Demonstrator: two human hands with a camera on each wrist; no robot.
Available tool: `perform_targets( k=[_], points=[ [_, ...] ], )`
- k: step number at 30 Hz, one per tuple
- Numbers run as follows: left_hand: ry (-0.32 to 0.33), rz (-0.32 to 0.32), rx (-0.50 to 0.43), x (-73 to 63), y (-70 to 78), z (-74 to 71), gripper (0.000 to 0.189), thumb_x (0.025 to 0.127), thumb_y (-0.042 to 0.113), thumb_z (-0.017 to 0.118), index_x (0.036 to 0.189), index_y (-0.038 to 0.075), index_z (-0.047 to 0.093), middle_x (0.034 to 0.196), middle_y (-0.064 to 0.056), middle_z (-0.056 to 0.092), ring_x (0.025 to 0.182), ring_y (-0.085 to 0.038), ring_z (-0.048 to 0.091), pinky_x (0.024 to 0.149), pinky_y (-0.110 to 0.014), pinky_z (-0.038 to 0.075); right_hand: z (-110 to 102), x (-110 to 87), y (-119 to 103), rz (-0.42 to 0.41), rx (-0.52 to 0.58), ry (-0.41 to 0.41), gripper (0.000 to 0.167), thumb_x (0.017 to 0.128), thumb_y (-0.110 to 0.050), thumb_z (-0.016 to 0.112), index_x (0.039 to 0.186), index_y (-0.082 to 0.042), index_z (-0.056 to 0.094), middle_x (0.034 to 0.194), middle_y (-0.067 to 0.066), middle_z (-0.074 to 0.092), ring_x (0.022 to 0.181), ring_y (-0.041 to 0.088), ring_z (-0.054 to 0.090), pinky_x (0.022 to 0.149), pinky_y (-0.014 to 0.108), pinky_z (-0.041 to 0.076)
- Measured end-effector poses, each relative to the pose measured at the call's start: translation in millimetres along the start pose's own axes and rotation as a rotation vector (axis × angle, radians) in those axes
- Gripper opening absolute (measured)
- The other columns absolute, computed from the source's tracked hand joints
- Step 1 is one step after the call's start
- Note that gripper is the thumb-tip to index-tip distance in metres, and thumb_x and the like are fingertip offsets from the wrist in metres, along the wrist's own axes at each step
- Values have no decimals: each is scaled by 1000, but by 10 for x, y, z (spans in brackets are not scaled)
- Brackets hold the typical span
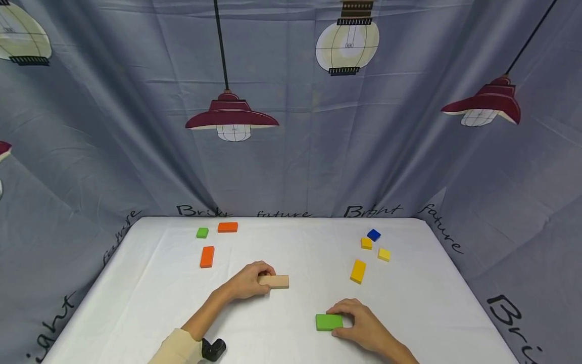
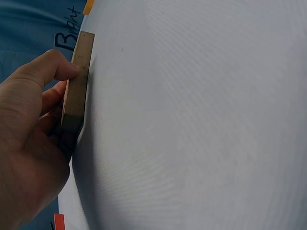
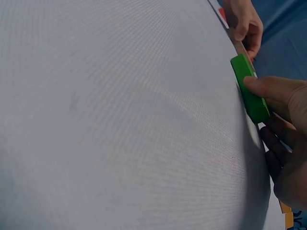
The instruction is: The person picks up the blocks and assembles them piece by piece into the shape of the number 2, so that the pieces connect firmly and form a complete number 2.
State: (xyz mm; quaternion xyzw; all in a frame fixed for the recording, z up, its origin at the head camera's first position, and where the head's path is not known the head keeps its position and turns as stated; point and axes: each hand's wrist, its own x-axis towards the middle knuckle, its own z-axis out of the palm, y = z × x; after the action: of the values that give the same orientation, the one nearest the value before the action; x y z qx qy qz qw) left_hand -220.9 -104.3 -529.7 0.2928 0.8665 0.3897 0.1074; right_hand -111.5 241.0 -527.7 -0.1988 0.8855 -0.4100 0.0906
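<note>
Near the middle of the table, my left hand (image 1: 249, 281) pinches a plain wooden block (image 1: 279, 282) at its left end, thumb on the near side. In the left wrist view the thumb of the left hand (image 2: 29, 110) presses the side of the wooden block (image 2: 79, 86), close over the cloth. Nearer to me and to the right, my right hand (image 1: 361, 326) grips a green block (image 1: 328, 322) by its right end. The right wrist view shows the thumb of the right hand (image 3: 288, 110) against the long face of the green block (image 3: 247, 91).
On the white table (image 1: 150, 303), two orange blocks (image 1: 228, 227) and a small green block (image 1: 202, 232) lie at the back left. At the back right are a blue block (image 1: 374, 235), two small yellow blocks (image 1: 384, 254) and a longer yellow block (image 1: 357, 271). A grey curtain (image 1: 291, 167) hangs behind.
</note>
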Motion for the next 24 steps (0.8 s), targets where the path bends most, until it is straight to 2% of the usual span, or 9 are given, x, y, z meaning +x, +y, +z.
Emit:
perform_targets(
  k=[5,12,24],
  points=[
    [-6,-9,-14,-4,2,-3,26,79,5,72,103,13,67,97,7,57,85,-12,51,71,-26,44,-41,42,12,11,31,2,34,82,-30,83,114,-23,73,113,-12,66,107,12,59,94,31,49],
    [-12,-8,-28,12,-2,-14,25,80,6,72,104,13,67,97,7,57,86,-13,51,71,-26,44,-106,147,7,15,49,38,35,84,-27,82,117,-19,73,115,-10,66,108,16,61,94,33,50],
    [-23,-21,-52,8,-13,-24,26,80,6,72,105,11,67,98,6,58,86,-14,52,72,-26,44,-26,436,-3,24,20,87,34,85,-24,82,116,-16,73,114,-7,68,108,20,62,95,37,51]
  ],
)
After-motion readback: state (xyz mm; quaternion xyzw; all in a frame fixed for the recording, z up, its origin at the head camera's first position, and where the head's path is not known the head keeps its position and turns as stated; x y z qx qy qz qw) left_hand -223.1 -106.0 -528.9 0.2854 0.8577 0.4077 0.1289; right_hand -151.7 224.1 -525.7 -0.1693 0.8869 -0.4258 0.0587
